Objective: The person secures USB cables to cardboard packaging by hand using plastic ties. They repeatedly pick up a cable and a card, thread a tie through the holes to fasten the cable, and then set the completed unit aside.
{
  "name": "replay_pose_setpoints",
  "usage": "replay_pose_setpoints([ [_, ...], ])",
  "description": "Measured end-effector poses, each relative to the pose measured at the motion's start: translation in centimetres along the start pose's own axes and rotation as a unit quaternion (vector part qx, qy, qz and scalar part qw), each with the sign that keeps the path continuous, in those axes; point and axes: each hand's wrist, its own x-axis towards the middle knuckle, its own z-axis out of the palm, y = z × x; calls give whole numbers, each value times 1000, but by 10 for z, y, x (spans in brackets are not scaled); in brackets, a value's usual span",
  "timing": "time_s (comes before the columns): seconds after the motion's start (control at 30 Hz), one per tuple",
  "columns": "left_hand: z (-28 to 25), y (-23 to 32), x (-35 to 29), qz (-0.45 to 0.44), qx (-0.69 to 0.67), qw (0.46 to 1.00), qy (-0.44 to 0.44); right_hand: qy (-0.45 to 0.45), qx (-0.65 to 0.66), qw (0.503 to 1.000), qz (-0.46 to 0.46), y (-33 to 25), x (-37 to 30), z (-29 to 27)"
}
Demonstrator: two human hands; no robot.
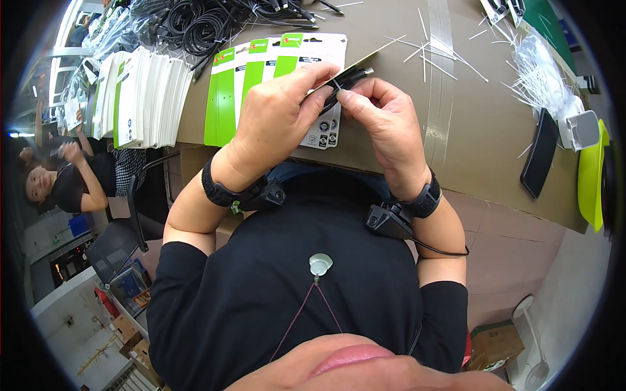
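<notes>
My left hand [274, 107] is closed on a packaging card [373, 52], seen nearly edge-on and tilted above the table. Against the card's near side lies a coiled black cable [351, 79] with its connector end pointing right. A thin white tie [338, 85] crosses the cable. My right hand [388, 124] pinches at this tie with thumb and forefinger; the fingertips partly hide it. Beneath my hands several green-and-white packaging cards [225, 98] lie overlapping in a row on the brown table [391, 146].
Stacked cards [153, 98] stand at the left, with a pile of black cables [202, 26] behind. Loose white ties [424, 52] are scattered right of my hands. A bag of ties [538, 68], a black phone [540, 153] and a yellow-green tray [590, 179] are farther right. Another person [85, 173] sits at left.
</notes>
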Motion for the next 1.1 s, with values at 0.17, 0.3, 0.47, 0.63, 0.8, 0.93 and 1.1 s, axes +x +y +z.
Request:
replay_pose_setpoints([
  [0.17,-7,6,-1,12,18,999,-24,22,-3,1000,-21,2,-1,8],
  [0.3,-1,-3,-3,49,-1,999,18,35,2,999,-31,2,0,10],
  [0.47,0,5,-4,81,56,995,-3,60,24,997,-38,7,2,12],
  [0.63,-7,1,-1,69,87,994,-13,7,-221,972,-83,-4,6,-1],
  [0.8,-11,-6,-2,159,153,975,17,81,-416,834,-353,-56,-1,0],
  [0.93,-13,4,-3,234,212,948,41,5,-519,746,-417,-72,16,4],
  [1.1,-18,6,-10,239,239,941,19,-157,-455,831,-281,-72,28,9],
])
